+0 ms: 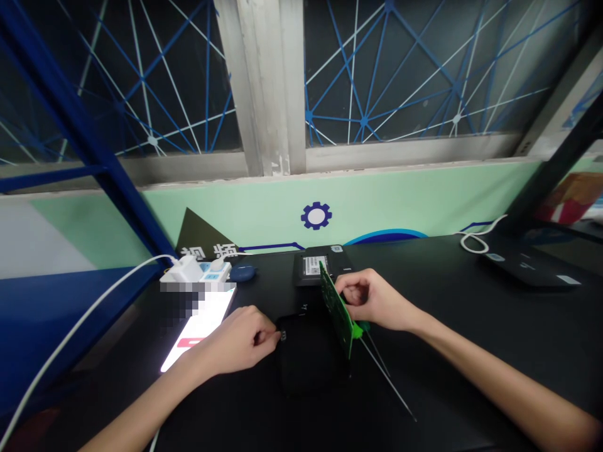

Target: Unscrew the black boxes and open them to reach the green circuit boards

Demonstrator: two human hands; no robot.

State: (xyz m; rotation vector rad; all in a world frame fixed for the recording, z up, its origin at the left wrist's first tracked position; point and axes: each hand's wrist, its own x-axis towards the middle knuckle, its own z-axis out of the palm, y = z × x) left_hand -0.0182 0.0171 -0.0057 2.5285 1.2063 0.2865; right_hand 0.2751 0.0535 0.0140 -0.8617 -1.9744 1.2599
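My right hand (pixel 372 300) is closed on a green circuit board (pixel 337 307), holding it tilted on edge above a flat black casing (pixel 308 361) on the black table (pixel 471 326). A green-handled tool with a thin metal shaft (pixel 384 370) pokes out beneath that hand and slants toward me. My left hand (pixel 245 339) rests curled at the casing's left edge, its fingertips pinched on that edge.
A lit phone (pixel 202 329) lies left of my left hand. Behind it sit a white power strip (pixel 195 271) with a white cable (pixel 80 326), a small dark blue object (pixel 244 272) and a black device with a label (pixel 318 263). Another black device (pixel 527 267) lies far right.
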